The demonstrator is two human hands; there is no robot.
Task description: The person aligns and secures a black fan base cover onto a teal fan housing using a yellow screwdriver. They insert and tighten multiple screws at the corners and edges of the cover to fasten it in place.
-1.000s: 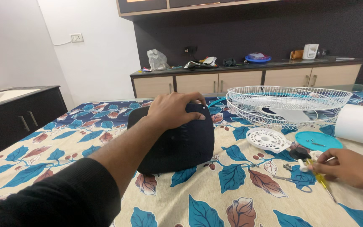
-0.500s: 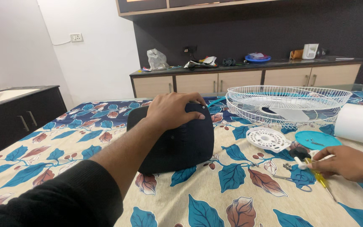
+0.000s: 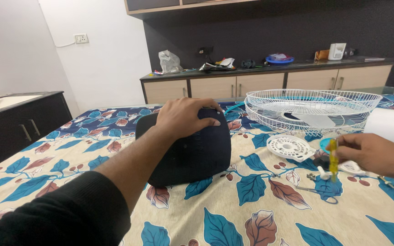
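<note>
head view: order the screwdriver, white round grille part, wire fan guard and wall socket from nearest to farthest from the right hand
1. Screwdriver: yellow, in the right hand itself.
2. White round grille part: on the cloth just left of that hand.
3. Wire fan guard: behind it, farther up the table.
4. Wall socket: far left, on the white wall.

The dark fan base (image 3: 192, 152) looks like matt, finely ribbed plastic. The white fan guard (image 3: 311, 107) is glossy coated wire. The leaf-print cloth (image 3: 233, 214) looks woven and matt. The screwdriver (image 3: 333, 159) has a translucent yellow plastic handle.
</note>
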